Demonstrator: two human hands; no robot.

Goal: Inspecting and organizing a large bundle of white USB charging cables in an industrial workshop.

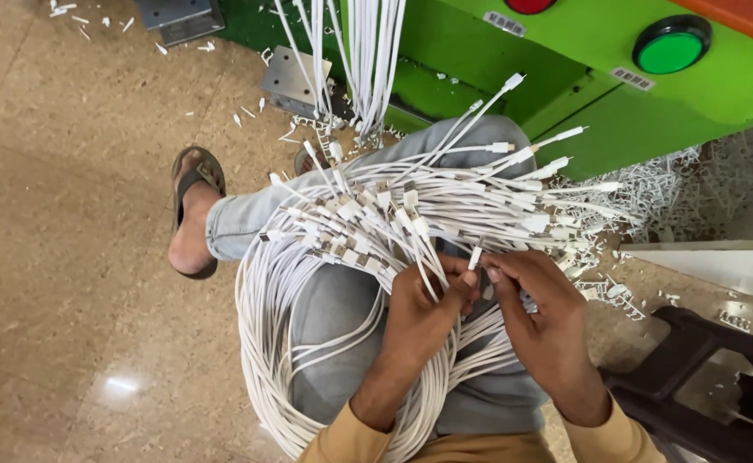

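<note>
The green machine (565,77) fills your twelve-to-two o'clock, its round green button (671,45) at one o'clock and a red one (528,4) just left of that, cut by the top edge. The speckled brown floor (68,257) spreads from seven round to eleven o'clock. You're seated, grey jeans (342,300) running up the middle, with your sandalled foot (192,219) planted at nine o'clock.

Across your lap lies the big bundle of white cables (394,214): the loops droop down past your thigh toward seven o'clock, while the connector ends fan out toward two and three o'clock. More white cables (368,51) hang straight down at twelve o'clock, in front of the machine. A heap of white plastic offcuts (677,184) sits on the floor at three o'clock, and a dark plastic stool (702,377) shows at four to five o'clock.

Now your hands, both dead centre, just below the fan of ends. Your left hand (419,317) is closed around a clutch of cable strands, fingers curled tight. Your right hand (539,317) is just beside it, fingertips touching the left's, pinching one small white connector (475,257) that stands up between the two hands. Tan sleeves (342,441) show at six o'clock.
</note>
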